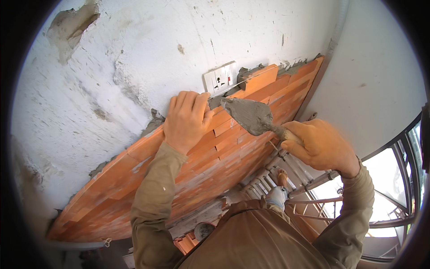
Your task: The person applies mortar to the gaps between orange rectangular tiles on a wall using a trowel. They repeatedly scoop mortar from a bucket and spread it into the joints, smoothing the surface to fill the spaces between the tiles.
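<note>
My right hand (318, 144) is closed round the handle of a trowel (251, 115). Grey mortar coats its pointed blade, whose tip reaches the top edge of the brick facing just right of my left hand. My left hand (186, 122) has its fingers together, bent over the top edge of a thin orange brick tile in the upper course; its palm hides most of that piece. Below spreads the orange brick facing (179, 179), laid in courses against the white wall. One brick tile (261, 79) stands higher than its neighbours, with mortar behind it.
A white wall socket (220, 77) sits just above the courses, and a thin string runs along their top. A broken hole (74, 24) marks the upper left wall. Below right are scaffold bars (309, 184) and a window (389, 179). A bucket (204, 230) stands low down near loose bricks (186, 245).
</note>
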A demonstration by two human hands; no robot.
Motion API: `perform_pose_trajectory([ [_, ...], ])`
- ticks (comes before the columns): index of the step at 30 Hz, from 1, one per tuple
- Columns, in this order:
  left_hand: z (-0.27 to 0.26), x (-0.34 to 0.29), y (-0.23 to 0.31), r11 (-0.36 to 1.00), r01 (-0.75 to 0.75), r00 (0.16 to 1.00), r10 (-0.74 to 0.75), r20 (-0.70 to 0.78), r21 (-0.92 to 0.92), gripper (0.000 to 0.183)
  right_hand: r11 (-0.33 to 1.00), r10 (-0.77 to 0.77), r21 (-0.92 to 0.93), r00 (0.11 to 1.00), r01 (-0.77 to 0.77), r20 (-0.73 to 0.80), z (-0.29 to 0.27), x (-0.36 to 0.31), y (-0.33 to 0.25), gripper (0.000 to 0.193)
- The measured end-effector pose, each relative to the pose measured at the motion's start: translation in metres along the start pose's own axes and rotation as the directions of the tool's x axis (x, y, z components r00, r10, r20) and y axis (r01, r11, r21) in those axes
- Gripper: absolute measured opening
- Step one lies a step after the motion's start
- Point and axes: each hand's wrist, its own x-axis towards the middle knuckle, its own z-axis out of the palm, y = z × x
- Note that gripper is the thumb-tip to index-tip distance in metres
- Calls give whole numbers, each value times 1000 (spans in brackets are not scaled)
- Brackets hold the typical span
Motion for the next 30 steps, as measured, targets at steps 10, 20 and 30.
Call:
perform_pose_trajectory([
  [10,3,4,5,999,12,1000,-12,-14,41,46,995,-55,62,964,74,-259,34,-8,16,27],
  [20,1,4,6,997,26,1000,-27,13,72,48,946,-143,285,988,153,-54,9,28,28,31],
  [30,1,6,8,994,22,1000,-22,5,103,45,997,-81,32,987,77,136,-29,48,8,29],
])
